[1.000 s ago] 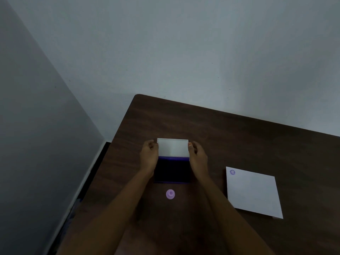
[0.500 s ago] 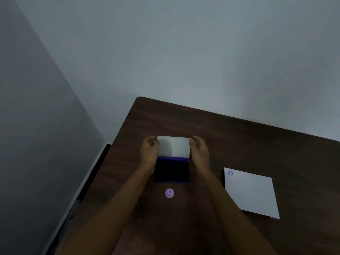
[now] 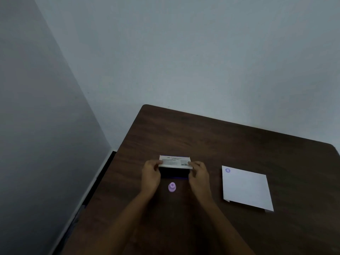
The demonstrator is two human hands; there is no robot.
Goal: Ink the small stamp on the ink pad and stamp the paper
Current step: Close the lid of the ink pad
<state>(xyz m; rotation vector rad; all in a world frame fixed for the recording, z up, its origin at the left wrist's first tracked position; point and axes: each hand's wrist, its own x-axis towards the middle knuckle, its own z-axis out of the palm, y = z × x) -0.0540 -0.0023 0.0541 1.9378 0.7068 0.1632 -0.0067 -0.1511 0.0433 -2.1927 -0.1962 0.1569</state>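
Note:
A dark ink pad (image 3: 174, 174) lies on the brown table (image 3: 230, 142). Its white lid (image 3: 175, 162), printed label facing up, tilts low over the pad. My left hand (image 3: 151, 174) pinches the lid's left edge and my right hand (image 3: 199, 174) pinches its right edge. A small pink stamp (image 3: 172, 187) stands upright just in front of the pad, between my wrists, untouched. The white paper (image 3: 246, 188) lies to the right and bears one purple round stamp mark (image 3: 227, 170) in its far left corner.
The table sits in a corner with grey walls to the left and behind. Its left edge drops to a dark floor strip (image 3: 95, 183). Bare tabletop lies beyond the pad and around the paper.
The lid has swung down from upright toward the pad, so its labelled outer face now shows and less dark pad is visible. Both hands followed it. Stamp and paper stayed put.

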